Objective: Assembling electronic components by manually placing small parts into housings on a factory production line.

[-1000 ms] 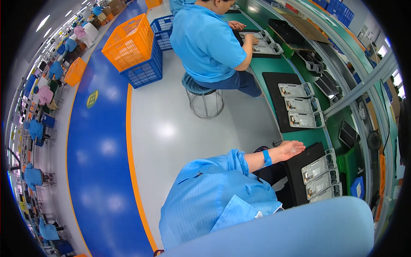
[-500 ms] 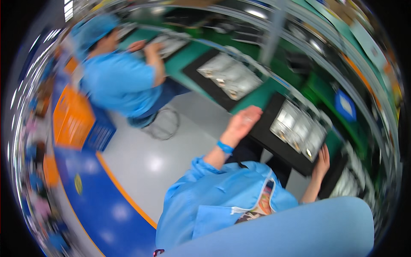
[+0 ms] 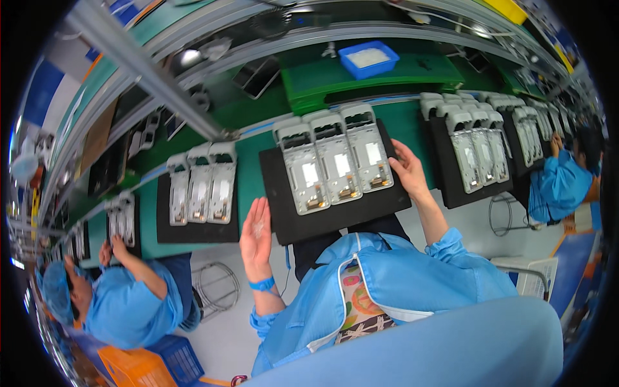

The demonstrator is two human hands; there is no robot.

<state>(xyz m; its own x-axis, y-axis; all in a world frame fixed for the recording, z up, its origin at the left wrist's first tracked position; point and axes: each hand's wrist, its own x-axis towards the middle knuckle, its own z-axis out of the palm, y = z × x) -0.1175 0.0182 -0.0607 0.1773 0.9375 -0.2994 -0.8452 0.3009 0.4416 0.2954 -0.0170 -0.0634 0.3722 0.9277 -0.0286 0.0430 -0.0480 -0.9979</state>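
A black foam board (image 3: 322,222) lies before me on the green bench, bearing three grey-white handheld device housings (image 3: 337,161) side by side with their inner sides up. At the board's left edge, my left hand (image 3: 256,237) is held palm up with its fingers stretched out. Several tiny clear pieces rest on its palm; their kind is too small to make out. My right hand (image 3: 410,171) is at the board's right edge, beside the rightmost housing, thumb and fingers apart. Whether it presses on the board is unclear.
Similar boards with housings lie left (image 3: 196,232) and right (image 3: 467,193). A blue tray (image 3: 369,61) of small whitish pieces stands on a green shelf (image 3: 303,90) behind. A metal post (image 3: 148,77) slants at left. Co-workers in blue sit left (image 3: 132,306) and right (image 3: 551,187).
The view has swung to the right, bringing my board to the middle. My left hand stays palm up beside it; my right hand stays by its right edge.
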